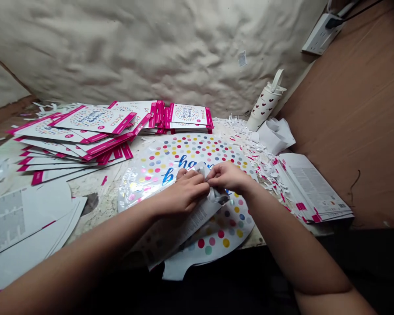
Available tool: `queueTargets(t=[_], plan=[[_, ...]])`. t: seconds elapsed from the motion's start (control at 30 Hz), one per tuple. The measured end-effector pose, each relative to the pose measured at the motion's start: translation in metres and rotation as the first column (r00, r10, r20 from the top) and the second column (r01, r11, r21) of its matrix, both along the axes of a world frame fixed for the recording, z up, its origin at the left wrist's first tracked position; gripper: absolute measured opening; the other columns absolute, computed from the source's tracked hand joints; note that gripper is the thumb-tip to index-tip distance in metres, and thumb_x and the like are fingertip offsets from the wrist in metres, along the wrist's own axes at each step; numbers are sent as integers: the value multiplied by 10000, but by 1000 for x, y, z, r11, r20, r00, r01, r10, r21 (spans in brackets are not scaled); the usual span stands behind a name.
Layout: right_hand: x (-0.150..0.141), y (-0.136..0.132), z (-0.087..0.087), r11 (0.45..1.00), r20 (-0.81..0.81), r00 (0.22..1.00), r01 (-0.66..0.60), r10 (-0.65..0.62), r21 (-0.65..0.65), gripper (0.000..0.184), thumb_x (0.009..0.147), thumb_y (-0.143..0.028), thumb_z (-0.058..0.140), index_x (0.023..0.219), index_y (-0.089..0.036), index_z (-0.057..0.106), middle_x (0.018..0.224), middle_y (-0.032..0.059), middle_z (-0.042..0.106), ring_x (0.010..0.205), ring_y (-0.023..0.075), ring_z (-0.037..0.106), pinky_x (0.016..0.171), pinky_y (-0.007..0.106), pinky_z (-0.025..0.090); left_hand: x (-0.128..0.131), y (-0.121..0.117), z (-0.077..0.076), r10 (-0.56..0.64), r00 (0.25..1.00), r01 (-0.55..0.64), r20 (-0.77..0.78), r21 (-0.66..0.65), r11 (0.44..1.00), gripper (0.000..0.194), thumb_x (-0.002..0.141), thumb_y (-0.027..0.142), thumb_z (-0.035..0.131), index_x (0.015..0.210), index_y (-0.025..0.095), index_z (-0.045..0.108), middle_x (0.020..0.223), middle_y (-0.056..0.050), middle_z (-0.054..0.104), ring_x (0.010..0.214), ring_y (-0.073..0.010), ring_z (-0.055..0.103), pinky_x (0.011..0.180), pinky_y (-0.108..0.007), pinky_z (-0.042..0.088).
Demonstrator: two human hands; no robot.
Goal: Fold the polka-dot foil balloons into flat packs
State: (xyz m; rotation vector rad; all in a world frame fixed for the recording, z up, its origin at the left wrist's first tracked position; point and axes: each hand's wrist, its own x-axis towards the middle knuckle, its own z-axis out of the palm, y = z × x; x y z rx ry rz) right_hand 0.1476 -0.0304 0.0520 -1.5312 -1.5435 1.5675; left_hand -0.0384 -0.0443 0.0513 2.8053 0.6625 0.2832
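A flat round foil balloon (197, 153) with coloured dots and blue lettering lies on the table in front of me. Over its near half lies a printed white card (190, 225). My left hand (184, 192) and my right hand (228, 177) meet above the balloon's middle, both with fingers pinched on a small folded piece of clear or silvery film (206, 171) at the card's top. What exactly that piece belongs to I cannot make out.
Stacks of pink-edged packaging cards (85, 131) fill the left and back of the table. White printed sheets (19, 218) lie at near left, another pile (315, 188) at right. A heart-patterned bottle (265, 105) stands by the wall among paper scraps (256, 153). A power strip (321, 33) hangs upper right.
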Motion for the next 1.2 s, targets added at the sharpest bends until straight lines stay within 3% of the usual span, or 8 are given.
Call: queueTargets(t=[0.17,0.33,0.43,0.5,0.6,0.73,1.0,1.2], plan=[[6,-12,20,974,-60,997,66,-54,216,92,621,-139,689,705,-138,652,637,4,636,572,108,570,543,220,459,-8,-3,14,148,988,-152,45,107,983,168,835,181,381,881,190,543,858,-61,525,841,-226,422,765,-399,288],[-1,-49,30,886,-390,920,217,-46,409,419,625,-266,761,1014,-194,623,931,36,681,861,198,626,740,312,508,-11,-19,50,262,889,-395,376,338,854,124,836,190,459,869,217,575,858,-51,546,862,-225,455,796,-404,312],[-7,-60,32,840,-489,866,342,-108,422,173,754,-284,660,896,-184,664,899,38,696,885,214,632,789,342,500,-13,-32,62,229,707,-598,669,392,699,248,760,229,624,994,286,567,1071,-54,524,1047,-271,435,924,-452,289],[-3,-58,33,819,-536,838,377,-102,433,173,771,-260,645,930,-193,658,978,44,688,961,220,616,863,359,477,-17,-34,58,286,519,-696,806,205,688,521,700,263,697,1170,304,477,1239,-63,447,1198,-313,345,1012,-480,239],[2,-49,26,863,-601,798,330,-39,383,289,717,-204,694,992,-220,606,1029,30,676,998,211,607,889,356,473,-18,-30,40,482,492,-460,725,-254,851,687,720,319,674,1316,255,339,1313,-90,415,1262,-317,321,1029,-455,293],[-2,-43,14,865,-644,764,346,-37,362,397,646,-157,746,989,-232,559,1007,19,678,951,203,626,849,354,497,-7,-27,27,666,422,-165,615,-670,724,712,732,351,668,1328,243,294,1265,-110,481,1155,-278,474,948,-415,396],[-11,-49,35,807,-503,860,236,86,542,370,734,-197,676,1091,-215,580,1116,54,638,1084,240,561,960,408,426,15,-28,61,715,36,-145,698,-704,695,450,644,490,721,913,187,526,783,-16,610,726,-159,580,673,-265,444],[-4,-42,25,807,-536,842,271,66,525,286,741,-236,677,1008,-218,575,1027,46,643,1000,217,586,896,386,457,13,-7,55,633,-2,-195,774,-621,759,301,668,318,738,828,179,526,743,15,588,699,-122,557,671,-231,435]])
